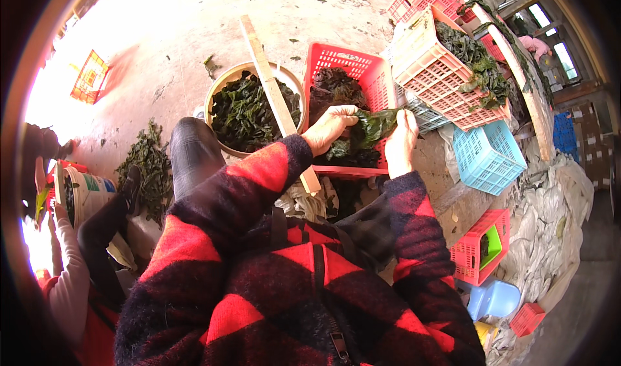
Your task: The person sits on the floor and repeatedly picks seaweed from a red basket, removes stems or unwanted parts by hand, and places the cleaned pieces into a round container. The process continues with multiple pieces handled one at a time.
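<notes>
Between my two hands stretches a dark green seaweed frond [379, 125], above a red plastic crate [353, 55]. My left hand [332, 126] pinches its left end between thumb and fingers, and my right hand [402, 135] grips the right end. Brown and green seaweed [337, 87] lies inside the crate below. To the left of it stands a round tub [211, 94] filled with cut green seaweed [245, 109]. A wooden board [267, 75] lies across the tub's rim, its near end beside my left sleeve.
Stacked crates [422, 60] with seaweed stand at the right, near a light blue crate [490, 157] and a blue plastic stool [495, 298]. A seaweed heap [148, 164] lies on the floor at left. Beyond it a co-worker's arm [68, 264] reaches to a white bucket [89, 194].
</notes>
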The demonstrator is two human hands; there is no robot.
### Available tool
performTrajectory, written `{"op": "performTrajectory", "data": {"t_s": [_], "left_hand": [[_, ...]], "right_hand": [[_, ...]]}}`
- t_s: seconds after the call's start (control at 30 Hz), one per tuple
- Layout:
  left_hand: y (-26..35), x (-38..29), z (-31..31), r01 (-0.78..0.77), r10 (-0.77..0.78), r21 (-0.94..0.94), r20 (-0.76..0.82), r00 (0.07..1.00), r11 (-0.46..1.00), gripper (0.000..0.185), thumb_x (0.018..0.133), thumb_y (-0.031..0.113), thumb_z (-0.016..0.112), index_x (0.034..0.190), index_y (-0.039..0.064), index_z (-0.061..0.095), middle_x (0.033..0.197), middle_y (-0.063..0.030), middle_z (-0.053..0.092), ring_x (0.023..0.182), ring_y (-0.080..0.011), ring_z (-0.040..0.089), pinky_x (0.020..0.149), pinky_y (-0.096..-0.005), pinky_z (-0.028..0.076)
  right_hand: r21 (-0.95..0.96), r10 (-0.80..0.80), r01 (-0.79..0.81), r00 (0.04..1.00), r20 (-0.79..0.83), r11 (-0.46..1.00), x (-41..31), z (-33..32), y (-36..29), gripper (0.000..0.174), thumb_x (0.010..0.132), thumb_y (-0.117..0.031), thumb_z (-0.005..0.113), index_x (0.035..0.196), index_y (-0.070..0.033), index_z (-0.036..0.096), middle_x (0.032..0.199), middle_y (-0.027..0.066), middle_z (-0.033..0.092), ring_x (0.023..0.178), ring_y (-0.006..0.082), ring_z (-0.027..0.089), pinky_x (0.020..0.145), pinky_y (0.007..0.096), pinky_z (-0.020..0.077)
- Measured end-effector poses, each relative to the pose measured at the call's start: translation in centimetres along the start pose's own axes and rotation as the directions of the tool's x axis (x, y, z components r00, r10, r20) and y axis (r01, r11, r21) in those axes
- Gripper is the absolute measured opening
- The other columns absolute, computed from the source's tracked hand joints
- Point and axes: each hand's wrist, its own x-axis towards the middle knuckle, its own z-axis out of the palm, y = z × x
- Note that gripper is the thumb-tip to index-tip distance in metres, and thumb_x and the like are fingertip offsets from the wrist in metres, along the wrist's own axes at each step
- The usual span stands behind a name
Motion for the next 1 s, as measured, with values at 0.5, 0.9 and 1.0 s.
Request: {"op": "performTrajectory", "data": {"t_s": [0.5, 0.9, 1.0], "left_hand": [[5.9, 1.8, 3.8, -0.400, 0.329, 0.238, 0.288, 0.899, 0.885, 0.039, 0.092, 0.030, 0.064, 0.110, -0.004, 0.058, 0.102, -0.0070, 0.063, 0.096, -0.0106, 0.054, 0.086, -0.0293, 0.046], [7.7, 4.4, 0.4, -0.270, 0.610, 0.963, 0.227, 0.759, -0.023, 0.016, 0.068, 0.005, 0.063, 0.083, 0.004, 0.066, 0.093, -0.0185, 0.062, 0.091, -0.0361, 0.060, 0.081, -0.0432, 0.049], [7.3, 4.4, 0.2, -0.223, 0.456, 0.973, 0.171, 0.873, 0.062, 0.011, 0.074, 0.011, 0.065, 0.083, 0.005, 0.067, 0.085, -0.0183, 0.065, 0.085, -0.0356, 0.063, 0.076, -0.0436, 0.050]], "right_hand": [[-0.563, -0.317, 0.557, 0.824, 0.470, 0.611, 4.4, 0.2, -9.4, 0.052, 0.071, 0.005, 0.063, 0.123, 0.007, 0.055, 0.122, 0.0254, 0.058, 0.118, 0.0353, 0.054, 0.102, 0.0375, 0.0417], [-0.692, -0.470, 0.661, 0.728, 0.498, 0.291, 4.3, 0.0, -14.4, 0.048, 0.071, 0.006, 0.064, 0.119, 0.008, 0.058, 0.117, 0.0232, 0.061, 0.110, 0.0334, 0.059, 0.097, 0.0350, 0.0460], [-0.683, -0.492, 0.670, 0.717, 0.494, 0.291, 4.7, -0.6, -15.2, 0.048, 0.072, 0.004, 0.064, 0.119, 0.008, 0.058, 0.116, 0.0238, 0.061, 0.110, 0.0339, 0.060, 0.097, 0.0351, 0.0460]]}}
